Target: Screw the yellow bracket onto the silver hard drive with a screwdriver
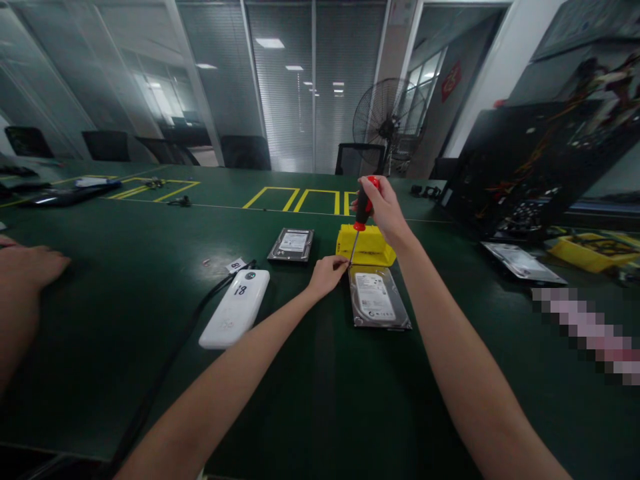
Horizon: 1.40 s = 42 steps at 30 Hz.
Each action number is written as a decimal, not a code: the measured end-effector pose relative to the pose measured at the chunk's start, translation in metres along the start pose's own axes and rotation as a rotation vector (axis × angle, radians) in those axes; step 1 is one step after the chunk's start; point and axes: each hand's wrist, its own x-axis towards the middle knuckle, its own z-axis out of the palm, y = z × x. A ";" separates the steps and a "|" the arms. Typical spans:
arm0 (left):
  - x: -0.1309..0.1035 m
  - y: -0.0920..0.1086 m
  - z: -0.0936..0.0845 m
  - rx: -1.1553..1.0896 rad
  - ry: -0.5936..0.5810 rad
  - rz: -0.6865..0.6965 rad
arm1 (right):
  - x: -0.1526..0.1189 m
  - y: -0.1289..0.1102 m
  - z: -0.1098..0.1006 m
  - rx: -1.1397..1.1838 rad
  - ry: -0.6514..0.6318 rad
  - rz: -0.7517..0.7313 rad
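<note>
My right hand point(381, 203) is wrapped round the red and black handle of a screwdriver point(364, 208), held upright with its shaft pointing down. The tip is at the upper left corner of a hard drive point(375, 297) with a white label. Beside that corner, the fingers of my left hand point(327, 275) are pinched together close to the tip; what they hold, if anything, is too small to see. A yellow box point(366, 245) stands directly behind the drive. Another hard drive point(293, 245) lies to the left of the box.
A white power bank point(236, 309) with a black cable point(187, 327) lies left of my left forearm. Another person's hand point(37, 265) is at the far left. On the right are a drive point(523, 261), a yellow tray point(593, 253) and a large black case point(520, 167).
</note>
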 end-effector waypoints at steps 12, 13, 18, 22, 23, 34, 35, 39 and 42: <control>0.003 -0.007 0.002 -0.025 0.001 0.011 | -0.002 -0.004 0.001 0.006 -0.012 0.003; 0.003 -0.007 0.002 -0.024 -0.003 0.014 | -0.002 -0.004 0.001 0.011 -0.025 0.016; 0.002 -0.006 0.001 -0.030 -0.008 0.015 | -0.001 -0.004 0.000 0.023 -0.078 0.053; 0.002 -0.005 0.000 -0.041 -0.023 0.013 | -0.005 -0.008 0.001 -0.004 -0.058 0.019; 0.002 -0.004 0.000 -0.043 -0.027 0.010 | -0.005 -0.009 0.001 -0.008 -0.056 0.014; 0.001 0.000 -0.001 -0.022 -0.016 -0.024 | -0.006 -0.007 0.001 -0.009 -0.119 -0.014; 0.002 0.000 -0.001 -0.020 -0.015 -0.022 | -0.005 -0.005 0.001 0.004 -0.110 0.001; 0.002 -0.002 0.000 -0.013 -0.005 -0.011 | 0.000 0.003 -0.001 0.081 -0.089 0.040; 0.002 -0.001 0.000 -0.012 -0.006 -0.005 | 0.002 0.006 -0.002 0.073 -0.077 0.032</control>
